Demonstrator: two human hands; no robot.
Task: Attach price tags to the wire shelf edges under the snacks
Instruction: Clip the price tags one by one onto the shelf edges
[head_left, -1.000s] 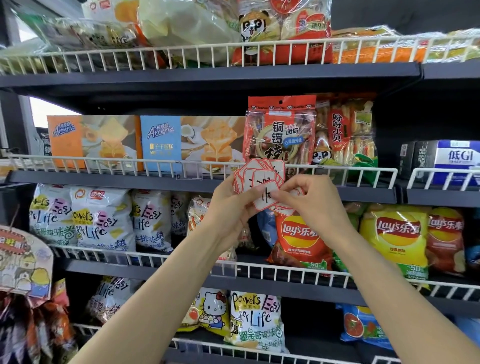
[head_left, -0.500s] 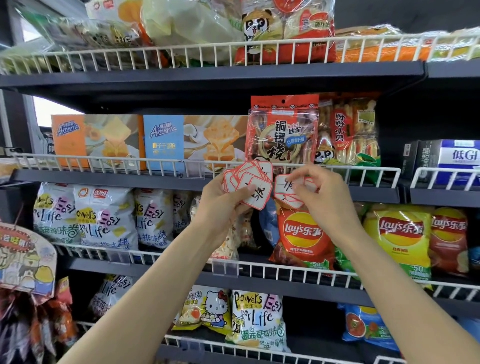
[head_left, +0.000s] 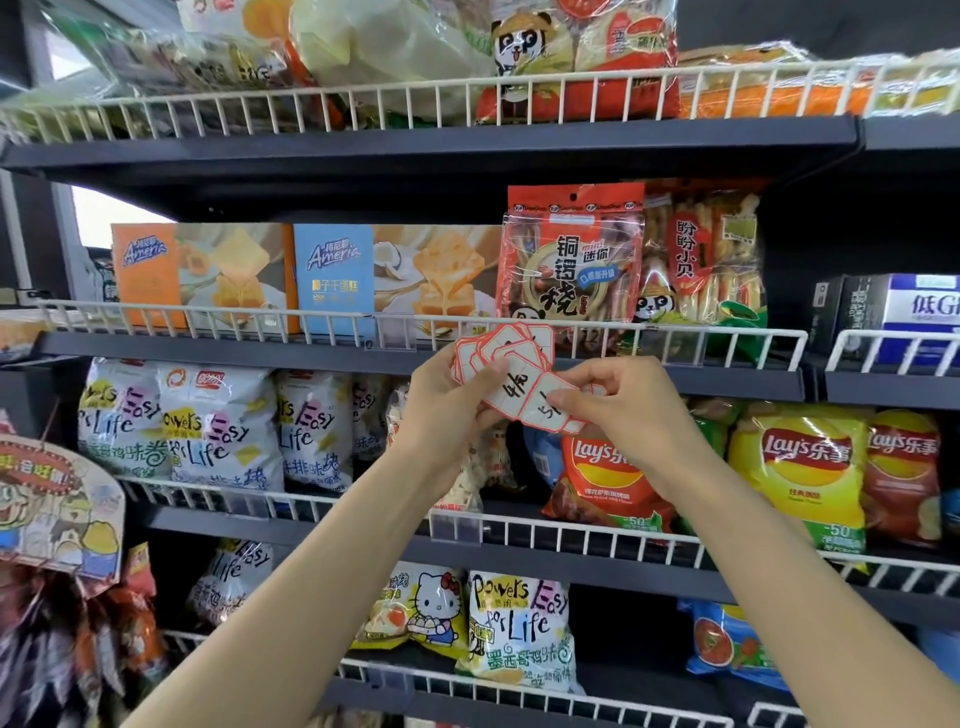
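I see both hands raised in front of a snack shelf. My left hand (head_left: 449, 402) grips a fanned stack of price tags (head_left: 501, 358): small white cards with red borders and clipped corners, some bearing black handwritten prices. My right hand (head_left: 631, 400) pinches one tag (head_left: 545, 410) from that fan between thumb and fingertips; its handwriting is partly covered. The tags sit just in front of the white wire shelf edge (head_left: 727, 340), below a red snack bag (head_left: 571, 254) and above a Lay's chip bag (head_left: 602, 475).
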